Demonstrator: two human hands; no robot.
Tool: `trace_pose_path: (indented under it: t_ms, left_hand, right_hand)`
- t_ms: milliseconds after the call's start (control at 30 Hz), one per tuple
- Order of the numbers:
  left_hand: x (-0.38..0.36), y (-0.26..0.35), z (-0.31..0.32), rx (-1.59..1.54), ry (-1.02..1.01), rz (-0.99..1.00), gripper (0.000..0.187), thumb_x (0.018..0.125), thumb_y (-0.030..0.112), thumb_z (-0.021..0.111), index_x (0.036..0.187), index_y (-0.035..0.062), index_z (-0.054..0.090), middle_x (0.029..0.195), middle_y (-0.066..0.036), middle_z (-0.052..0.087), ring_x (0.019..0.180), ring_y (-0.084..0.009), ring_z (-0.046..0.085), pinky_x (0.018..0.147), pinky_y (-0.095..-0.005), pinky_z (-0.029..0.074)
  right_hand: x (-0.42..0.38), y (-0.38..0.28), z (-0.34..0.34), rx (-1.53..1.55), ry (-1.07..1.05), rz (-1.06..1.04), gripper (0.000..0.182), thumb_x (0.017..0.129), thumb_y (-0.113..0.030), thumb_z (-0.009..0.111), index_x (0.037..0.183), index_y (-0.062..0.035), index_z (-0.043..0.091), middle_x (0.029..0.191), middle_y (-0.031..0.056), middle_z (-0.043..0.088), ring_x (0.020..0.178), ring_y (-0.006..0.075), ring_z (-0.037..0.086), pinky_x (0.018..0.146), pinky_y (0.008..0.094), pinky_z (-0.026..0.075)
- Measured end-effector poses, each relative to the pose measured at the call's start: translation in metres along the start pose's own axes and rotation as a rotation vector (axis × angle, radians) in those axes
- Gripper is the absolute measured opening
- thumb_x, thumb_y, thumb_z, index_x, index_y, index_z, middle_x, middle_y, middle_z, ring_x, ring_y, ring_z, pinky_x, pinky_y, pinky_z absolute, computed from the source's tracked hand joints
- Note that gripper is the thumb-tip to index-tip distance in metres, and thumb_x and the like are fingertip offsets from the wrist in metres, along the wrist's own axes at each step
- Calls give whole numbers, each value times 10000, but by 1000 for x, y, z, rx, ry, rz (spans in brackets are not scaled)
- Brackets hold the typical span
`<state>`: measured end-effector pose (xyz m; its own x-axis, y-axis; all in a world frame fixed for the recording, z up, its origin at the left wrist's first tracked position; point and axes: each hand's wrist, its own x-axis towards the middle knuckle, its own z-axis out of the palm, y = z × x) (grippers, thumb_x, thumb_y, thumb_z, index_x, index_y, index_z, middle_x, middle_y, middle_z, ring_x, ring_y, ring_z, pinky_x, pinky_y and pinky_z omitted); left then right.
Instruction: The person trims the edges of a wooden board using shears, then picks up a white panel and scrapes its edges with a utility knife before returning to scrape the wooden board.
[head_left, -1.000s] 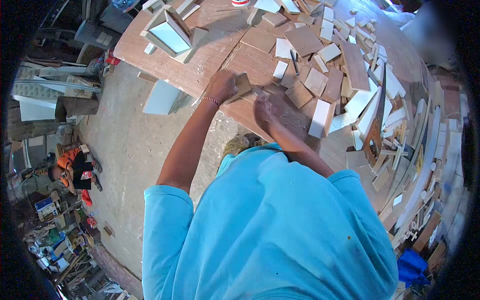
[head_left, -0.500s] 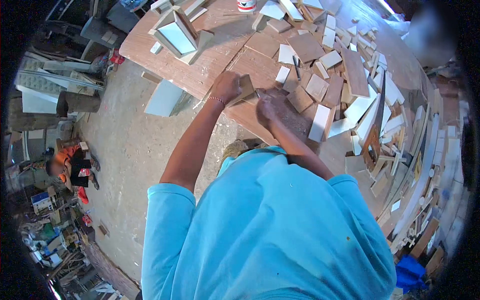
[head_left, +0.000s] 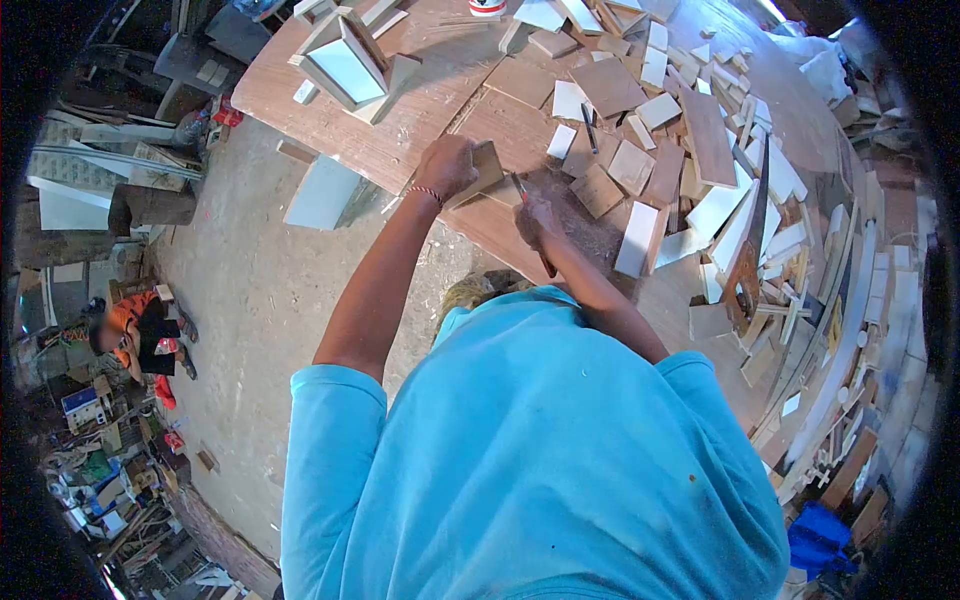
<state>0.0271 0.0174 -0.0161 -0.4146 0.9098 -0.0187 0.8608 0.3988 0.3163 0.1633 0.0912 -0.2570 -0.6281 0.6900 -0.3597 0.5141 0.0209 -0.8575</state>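
My left hand (head_left: 447, 166), with a red-and-white band at the wrist, is closed around a small wooden block (head_left: 487, 170) at the edge of the worktable (head_left: 420, 150). My right hand (head_left: 540, 222) is closed on a slim hand tool (head_left: 518, 186). A narrow dark tip and a bit of red show above the fingers, and a brown end shows below them; its exact kind I cannot make out. The tip points up beside the block, seemingly just apart from it. Left of the hands on the table stands a wooden frame piece with a pale panel (head_left: 349, 72).
Wood offcuts (head_left: 630, 168) crowd the table's right side, with a dark pen-like stick (head_left: 590, 130) among them. A handsaw (head_left: 745, 275) lies at the far right. A white-and-red tub (head_left: 487, 7) stands at the back. Another person (head_left: 140, 330) sits low on the left.
My right hand, blurred earlier, is now sharper and slightly lower, and more of its tool shows. My left hand still grips the block. The whole view has shifted a little.
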Motion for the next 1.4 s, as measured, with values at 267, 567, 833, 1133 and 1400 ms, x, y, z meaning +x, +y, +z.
trace_pose_path:
  t_ms: [267,567,833,1133,1400]
  left_hand:
    - [2,-1,-8,-8,-42,-42,162,534,102,551,660,8,588,718,-197,558,668,-338,551,633,-367,450]
    - [42,-55,7,-87,-200,-47,269,501,175,636,693,-9,589,713,-205,566,707,-323,561,626,-352,449]
    - [34,-112,24,-769,-315,-238,281,555,112,691,808,14,618,729,-20,601,632,-98,535,600,-247,438]
    - [-24,-73,2,-1038,-208,-492,305,606,132,692,852,-15,586,759,-66,595,644,-113,553,598,-242,452]
    - [-57,-70,24,-1519,-47,-504,290,650,96,653,894,-22,552,832,-84,587,700,-135,566,656,-259,464]
  right_hand:
    - [22,52,20,-504,-75,-72,376,823,-311,349,1075,-37,402,1011,162,503,850,268,505,697,374,413]
    - [-62,-99,-34,-492,113,50,337,811,-270,297,826,-24,526,914,217,541,876,341,518,731,422,398]
    - [-53,-116,-54,-469,-142,11,285,781,-174,370,951,35,464,955,266,504,878,401,499,745,470,403]
    - [-61,-124,-68,-467,-62,-47,291,760,-226,449,878,38,485,850,259,541,794,375,545,665,448,435]
    - [-64,-135,-93,496,-326,113,307,748,-353,561,801,-60,485,680,33,530,496,83,466,363,200,334]
